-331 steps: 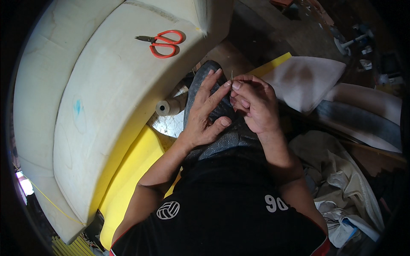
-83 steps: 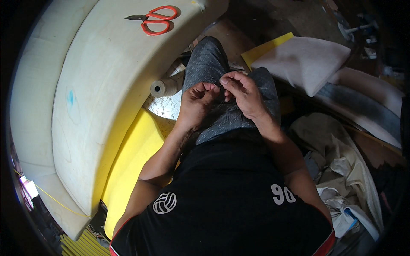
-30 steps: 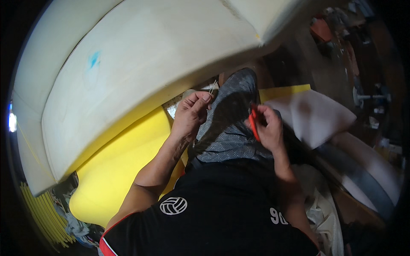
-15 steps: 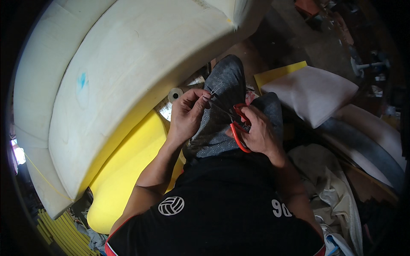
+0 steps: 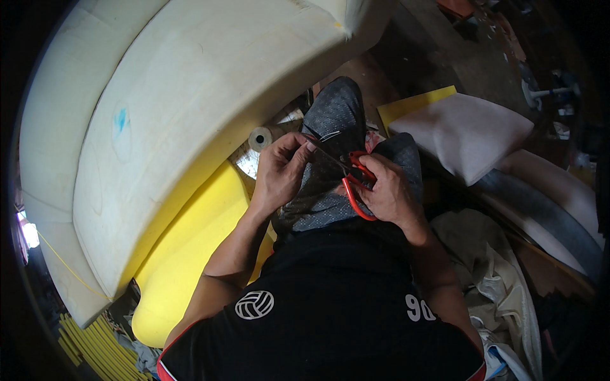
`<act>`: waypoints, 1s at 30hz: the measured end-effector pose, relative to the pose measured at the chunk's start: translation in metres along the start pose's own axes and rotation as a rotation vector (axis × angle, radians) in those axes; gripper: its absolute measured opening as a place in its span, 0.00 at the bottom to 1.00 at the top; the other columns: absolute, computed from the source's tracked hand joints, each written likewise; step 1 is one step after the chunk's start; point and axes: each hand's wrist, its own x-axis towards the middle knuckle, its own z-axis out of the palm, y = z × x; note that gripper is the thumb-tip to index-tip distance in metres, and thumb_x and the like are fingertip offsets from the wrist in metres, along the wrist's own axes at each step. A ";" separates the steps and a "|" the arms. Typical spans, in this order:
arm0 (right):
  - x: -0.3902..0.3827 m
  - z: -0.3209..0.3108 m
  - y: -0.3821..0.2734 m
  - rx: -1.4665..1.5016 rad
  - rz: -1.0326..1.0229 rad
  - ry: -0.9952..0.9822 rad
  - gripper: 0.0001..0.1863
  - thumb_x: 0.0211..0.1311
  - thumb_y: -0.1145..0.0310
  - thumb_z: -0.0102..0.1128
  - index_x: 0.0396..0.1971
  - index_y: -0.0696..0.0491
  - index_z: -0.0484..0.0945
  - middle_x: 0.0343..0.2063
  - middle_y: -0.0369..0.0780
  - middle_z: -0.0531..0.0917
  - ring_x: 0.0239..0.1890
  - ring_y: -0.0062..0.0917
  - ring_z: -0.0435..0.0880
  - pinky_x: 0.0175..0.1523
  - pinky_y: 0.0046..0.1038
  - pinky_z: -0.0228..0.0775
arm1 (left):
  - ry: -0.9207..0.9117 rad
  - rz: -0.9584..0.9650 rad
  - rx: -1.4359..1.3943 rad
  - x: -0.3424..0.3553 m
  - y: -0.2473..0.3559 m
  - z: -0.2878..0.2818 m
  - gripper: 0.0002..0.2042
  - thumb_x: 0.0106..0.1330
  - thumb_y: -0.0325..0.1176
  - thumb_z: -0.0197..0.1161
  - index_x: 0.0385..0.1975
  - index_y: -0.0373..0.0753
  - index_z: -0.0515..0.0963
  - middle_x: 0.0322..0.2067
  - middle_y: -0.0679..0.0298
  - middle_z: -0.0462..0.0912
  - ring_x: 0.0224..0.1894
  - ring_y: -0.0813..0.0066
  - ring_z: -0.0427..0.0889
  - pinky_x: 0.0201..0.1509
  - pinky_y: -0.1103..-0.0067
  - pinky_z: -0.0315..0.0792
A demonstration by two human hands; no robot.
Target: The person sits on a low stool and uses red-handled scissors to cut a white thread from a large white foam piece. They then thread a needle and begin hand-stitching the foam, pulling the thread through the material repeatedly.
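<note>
Head view: right hand (image 5: 389, 193) fingers grip red scissors (image 5: 348, 174), blades pointing up-left toward pinched left hand (image 5: 279, 170).

Two bare hands show above the lap, the left hand (image 5: 279, 173) and the right hand (image 5: 386, 192), with one pair of red-handled metal scissors (image 5: 348, 178) between them. Two large curved cream foam cushions (image 5: 190, 108) lie side by side on the left, over one bright yellow foam slab (image 5: 184, 247), and one cardboard tube roll (image 5: 260, 137) sits beside them. One pale square pillow (image 5: 464, 133) lies on the right, with one crumpled cream cloth (image 5: 489, 267) below it.
</note>
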 end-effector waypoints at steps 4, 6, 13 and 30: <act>0.000 0.001 0.004 -0.026 0.049 -0.034 0.24 0.52 0.57 0.73 0.42 0.58 0.78 0.34 0.46 0.84 0.38 0.39 0.85 0.42 0.34 0.77 | 0.024 -0.024 0.008 -0.001 -0.001 -0.001 0.10 0.70 0.38 0.60 0.34 0.38 0.78 0.23 0.73 0.76 0.20 0.90 0.65 0.23 0.87 0.58; 0.001 0.003 0.007 -0.010 0.075 -0.023 0.23 0.52 0.57 0.73 0.42 0.57 0.78 0.32 0.46 0.84 0.37 0.39 0.85 0.41 0.35 0.77 | 0.045 -0.032 -0.038 0.000 -0.002 -0.001 0.09 0.70 0.37 0.60 0.34 0.38 0.78 0.23 0.74 0.75 0.20 0.90 0.65 0.23 0.88 0.58; 0.069 -0.007 -0.014 -0.101 0.057 0.137 0.24 0.51 0.55 0.73 0.41 0.57 0.78 0.33 0.49 0.83 0.38 0.44 0.84 0.41 0.39 0.74 | 0.009 -0.057 -0.151 -0.019 -0.021 0.007 0.05 0.71 0.31 0.57 0.38 0.37 0.76 0.30 0.75 0.76 0.33 0.89 0.71 0.36 0.87 0.65; 0.196 0.046 -0.032 0.061 -0.256 0.081 0.19 0.66 0.66 0.58 0.54 0.58 0.74 0.49 0.48 0.80 0.50 0.33 0.81 0.55 0.32 0.73 | -0.167 -0.128 -0.356 -0.046 0.027 -0.003 0.06 0.70 0.32 0.59 0.40 0.38 0.76 0.27 0.75 0.73 0.27 0.90 0.68 0.30 0.88 0.61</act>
